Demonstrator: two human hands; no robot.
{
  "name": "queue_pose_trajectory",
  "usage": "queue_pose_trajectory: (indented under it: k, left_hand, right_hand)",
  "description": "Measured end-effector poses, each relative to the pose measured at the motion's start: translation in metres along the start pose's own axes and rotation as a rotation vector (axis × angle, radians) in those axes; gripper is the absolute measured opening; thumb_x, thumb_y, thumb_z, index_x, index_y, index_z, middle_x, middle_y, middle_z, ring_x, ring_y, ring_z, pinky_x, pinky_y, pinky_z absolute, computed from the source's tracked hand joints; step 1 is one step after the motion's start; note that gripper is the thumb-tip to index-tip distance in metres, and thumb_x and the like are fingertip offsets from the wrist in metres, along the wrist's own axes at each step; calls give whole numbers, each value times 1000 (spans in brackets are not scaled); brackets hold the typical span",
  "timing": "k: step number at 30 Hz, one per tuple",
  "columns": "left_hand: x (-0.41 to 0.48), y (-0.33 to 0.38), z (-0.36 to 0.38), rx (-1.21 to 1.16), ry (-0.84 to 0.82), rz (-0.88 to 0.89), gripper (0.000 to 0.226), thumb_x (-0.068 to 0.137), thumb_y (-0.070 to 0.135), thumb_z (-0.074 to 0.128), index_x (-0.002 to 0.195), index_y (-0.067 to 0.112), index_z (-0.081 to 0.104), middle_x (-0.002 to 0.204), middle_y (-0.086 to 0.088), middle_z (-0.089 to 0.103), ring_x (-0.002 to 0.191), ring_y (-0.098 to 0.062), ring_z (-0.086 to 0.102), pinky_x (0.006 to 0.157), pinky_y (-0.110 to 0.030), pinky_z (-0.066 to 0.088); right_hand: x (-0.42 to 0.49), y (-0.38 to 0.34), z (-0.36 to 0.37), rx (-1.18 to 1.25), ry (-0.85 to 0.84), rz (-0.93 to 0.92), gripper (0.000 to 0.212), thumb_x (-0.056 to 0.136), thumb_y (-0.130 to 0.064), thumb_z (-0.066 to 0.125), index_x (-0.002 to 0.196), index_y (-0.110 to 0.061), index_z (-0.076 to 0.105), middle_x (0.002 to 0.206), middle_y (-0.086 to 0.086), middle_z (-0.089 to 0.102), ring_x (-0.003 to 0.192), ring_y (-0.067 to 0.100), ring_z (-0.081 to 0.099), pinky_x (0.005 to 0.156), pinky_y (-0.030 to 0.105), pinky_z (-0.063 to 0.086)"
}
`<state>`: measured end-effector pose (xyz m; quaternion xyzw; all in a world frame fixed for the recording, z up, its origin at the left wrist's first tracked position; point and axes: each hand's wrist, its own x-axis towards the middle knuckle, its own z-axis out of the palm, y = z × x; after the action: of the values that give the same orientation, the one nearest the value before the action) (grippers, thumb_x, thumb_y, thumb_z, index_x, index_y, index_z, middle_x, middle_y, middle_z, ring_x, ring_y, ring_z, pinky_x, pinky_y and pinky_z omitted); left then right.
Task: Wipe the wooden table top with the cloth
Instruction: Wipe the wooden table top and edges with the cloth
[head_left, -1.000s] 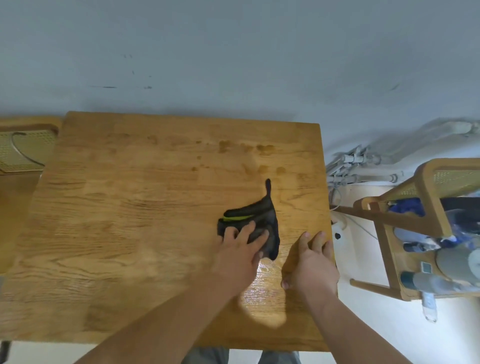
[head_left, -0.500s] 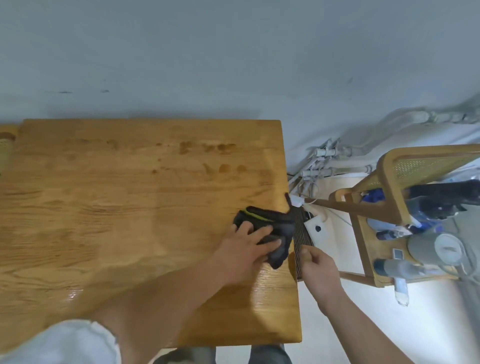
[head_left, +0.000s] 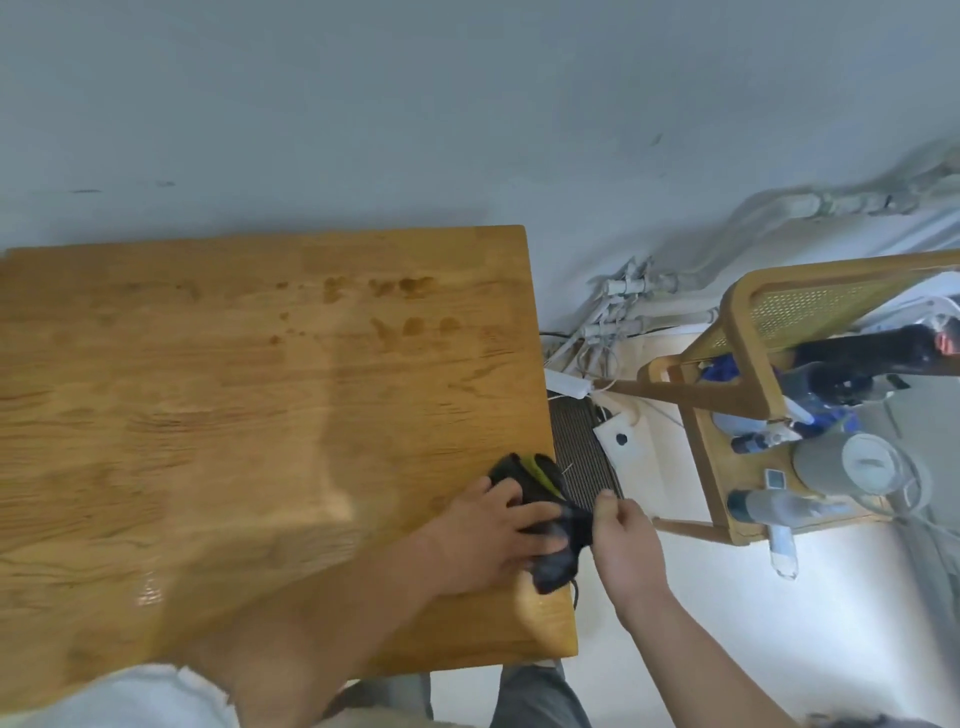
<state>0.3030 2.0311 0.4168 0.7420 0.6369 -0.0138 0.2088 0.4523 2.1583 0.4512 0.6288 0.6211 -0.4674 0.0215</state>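
Since one second earlier, the cloth (head_left: 553, 564) had travelled right, from inside the counter (head_left: 260, 415) to its right edge. The right grip (head_left: 626, 543) had come off the wood to a position just beyond that edge.

Cloth: dark, nearly black, with a yellow-green stripe showing at its far end; bunched and creased, not spread flat. It lay on the near right part of the counter, its right portion hanging over the edge.

Left grip (head_left: 493, 535): fingers straight and splayed, pressing down on top of the cloth, not curled round it.

Right grip: fingers curled, thumb touching the cloth's overhanging end. Motion blur prevented confirming whether it pinched the fabric.

Counter surface: pale wood with visible grain, darker spots along the far side, a wet sheen at the near left.

A wooden chair (head_left: 748, 332) stood well to the right, apart from the counter.
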Motion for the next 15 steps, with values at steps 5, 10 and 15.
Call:
queue_pose_trajectory:
  k: [5,10,15]
  left_hand:
    - [-18,-63,-7,-89,134,-501,46,106,52,30,152,54,26,164,14,24,121,-25,33,101,-42,40]
    - [-47,-17,22,-119,182,-644,51,102,49,38,152,48,26,163,9,26,116,-27,31,93,-45,41]
    - [-98,-70,17,-60,-10,-73,44,107,50,35,150,54,31,164,14,24,123,-26,36,101,-46,37]
  right_hand:
    - [-15,4,8,-50,-21,-37,22,101,-38,52,88,-22,60,83,-4,68,80,15,63,74,38,52]
    - [-30,-18,30,-196,-95,-164,9,98,-34,58,101,-26,59,104,-6,65,94,15,62,85,36,50]
    - [-31,-53,46,-432,-177,-285,40,90,-32,63,129,-24,57,122,4,59,107,24,62,93,42,54]
